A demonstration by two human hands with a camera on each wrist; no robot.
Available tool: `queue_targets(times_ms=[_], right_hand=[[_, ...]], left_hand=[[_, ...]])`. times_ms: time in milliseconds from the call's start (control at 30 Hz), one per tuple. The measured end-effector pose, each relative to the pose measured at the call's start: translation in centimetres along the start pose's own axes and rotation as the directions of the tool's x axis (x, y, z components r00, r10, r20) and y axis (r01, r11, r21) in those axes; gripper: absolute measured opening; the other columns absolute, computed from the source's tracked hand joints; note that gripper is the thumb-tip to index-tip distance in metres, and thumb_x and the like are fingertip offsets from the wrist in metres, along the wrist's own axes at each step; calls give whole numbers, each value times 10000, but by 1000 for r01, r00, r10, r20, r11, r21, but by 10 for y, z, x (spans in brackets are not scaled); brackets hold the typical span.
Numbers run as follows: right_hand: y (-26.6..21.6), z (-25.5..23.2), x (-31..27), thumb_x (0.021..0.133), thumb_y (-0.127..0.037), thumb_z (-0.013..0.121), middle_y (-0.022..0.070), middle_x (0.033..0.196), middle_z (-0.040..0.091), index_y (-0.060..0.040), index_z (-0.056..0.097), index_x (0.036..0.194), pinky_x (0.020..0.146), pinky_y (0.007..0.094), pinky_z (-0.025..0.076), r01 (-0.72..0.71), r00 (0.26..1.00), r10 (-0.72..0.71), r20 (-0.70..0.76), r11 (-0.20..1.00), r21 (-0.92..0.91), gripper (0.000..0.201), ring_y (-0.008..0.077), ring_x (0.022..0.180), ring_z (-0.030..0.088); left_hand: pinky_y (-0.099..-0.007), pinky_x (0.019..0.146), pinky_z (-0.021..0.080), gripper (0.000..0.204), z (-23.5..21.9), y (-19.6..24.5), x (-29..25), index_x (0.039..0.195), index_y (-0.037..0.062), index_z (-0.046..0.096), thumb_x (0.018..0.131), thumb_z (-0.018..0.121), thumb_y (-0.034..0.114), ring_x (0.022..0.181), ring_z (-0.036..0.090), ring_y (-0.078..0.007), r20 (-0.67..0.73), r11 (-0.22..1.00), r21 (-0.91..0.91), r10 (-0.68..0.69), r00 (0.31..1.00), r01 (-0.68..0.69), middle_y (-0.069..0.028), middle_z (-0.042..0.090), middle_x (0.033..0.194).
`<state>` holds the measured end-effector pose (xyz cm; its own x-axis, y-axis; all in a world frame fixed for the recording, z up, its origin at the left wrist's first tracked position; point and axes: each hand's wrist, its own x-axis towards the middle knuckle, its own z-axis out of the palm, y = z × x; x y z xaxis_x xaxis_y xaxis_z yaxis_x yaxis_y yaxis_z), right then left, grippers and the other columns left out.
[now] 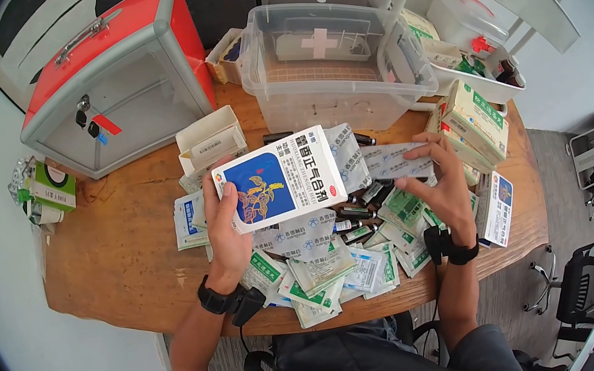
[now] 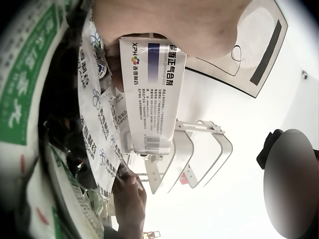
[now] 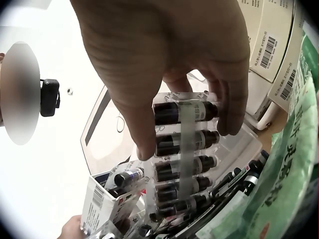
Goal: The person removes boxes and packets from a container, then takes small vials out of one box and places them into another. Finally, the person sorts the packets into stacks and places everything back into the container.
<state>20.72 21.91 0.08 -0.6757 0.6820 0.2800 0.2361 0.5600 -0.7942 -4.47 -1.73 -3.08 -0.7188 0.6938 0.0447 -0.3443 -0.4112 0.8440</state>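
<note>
Above the sachets (image 1: 320, 270), hands hold the white box (image 1: 278, 180) and vial tray (image 3: 182, 149), its underside hidden.

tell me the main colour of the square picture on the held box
The picture is mainly blue; the head view shows it best.

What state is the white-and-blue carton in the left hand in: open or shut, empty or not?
Open, not empty: the right wrist view shows the carton uncovered at one end, with dark vials there.

Wooden table (image 1: 112, 252): sachets (image 1: 320, 268), vials (image 1: 354, 213), boxes (image 1: 497, 209), bin (image 1: 335, 106), cabinet (image 1: 179, 37).
</note>
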Motion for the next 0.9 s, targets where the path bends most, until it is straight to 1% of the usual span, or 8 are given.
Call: queue_targets(times_ms=[133, 233, 267, 367, 400, 567, 633, 900], right_hand=[[-1, -2, 0, 838, -89, 883, 132, 1370, 591, 21, 688, 1094, 945, 364, 568, -66, 993, 89, -72, 960, 272, 340, 219, 1177, 629], [0, -10, 1, 902, -146, 835, 141, 1334, 630, 9, 684, 1105, 917, 318, 557, -48, 987, 94, -129, 946, 320, 297, 198, 1157, 631], [-5, -8, 0, 987, -238, 764, 115, 1196, 691, 0, 682, 1116, 852, 289, 541, -42, 980, 100, -174, 951, 307, 283, 166, 1047, 648], [15, -12, -4, 1037, -288, 713, 72, 1074, 708, 0, 681, 1136, 802, 298, 531, -149, 948, 231, -218, 929, 338, 306, 146, 937, 650], [23, -11, -4, 1081, -350, 652, 45, 995, 706, -3, 688, 1147, 743, 299, 523, -100, 944, 190, -268, 944, 316, 355, 134, 853, 639], [14, -4, -3, 1116, -466, 554, 76, 1023, 715, 7, 682, 1149, 671, 297, 534, -135, 914, 285, -289, 885, 446, 491, 150, 852, 662], [13, -2, -4, 1114, -503, 535, 91, 1032, 722, 18, 680, 1144, 650, 301, 535, -187, 912, 351, -213, 817, 545, 541, 166, 854, 690], [5, -12, -3, 1118, -537, 494, 126, 1038, 742, 20, 680, 1152, 630, 289, 532, -171, 910, 364, -200, 766, 619, 589, 183, 806, 718]], left_hand=[[-344, 1061, 533, 434, 2, 2, -1, 1510, 38, 407, 1140, 466, 256, 1235, 644, -172, -4, 1000, 4, 2, 1000, -2, -122, 619, 1350], [-341, 1062, 531, 441, 1, 2, -2, 1511, 40, 407, 1139, 474, 268, 1243, 637, -170, -18, 1000, -10, -2, 1000, 2, -117, 612, 1359], [-340, 1064, 529, 447, 1, 2, -2, 1512, 41, 407, 1138, 478, 274, 1247, 634, -170, -17, 1000, -17, -1, 1000, 0, -115, 609, 1363], [-339, 1065, 530, 457, 0, 0, -1, 1522, 40, 400, 1135, 480, 268, 1242, 636, -170, -19, 1000, -9, 10, 1000, -10, -117, 609, 1364], [-339, 1065, 530, 457, 0, 1, 0, 1522, 40, 400, 1135, 480, 268, 1242, 636, -170, -20, 1000, -5, 12, 1000, -12, -117, 609, 1364], [-328, 1062, 531, 473, 0, -2, -2, 1535, 35, 390, 1128, 475, 260, 1238, 634, -160, 12, 999, 35, 37, 999, -37, -114, 606, 1353], [-325, 1062, 532, 478, 0, -3, -3, 1536, 35, 390, 1127, 478, 266, 1237, 633, -156, 16, 997, 56, 44, 999, -45, -111, 603, 1349], [-309, 1051, 529, 497, 3, -3, -5, 1538, 35, 393, 1122, 491, 289, 1225, 622, -139, 17, 993, 106, 59, 998, -60, -104, 587, 1341]])
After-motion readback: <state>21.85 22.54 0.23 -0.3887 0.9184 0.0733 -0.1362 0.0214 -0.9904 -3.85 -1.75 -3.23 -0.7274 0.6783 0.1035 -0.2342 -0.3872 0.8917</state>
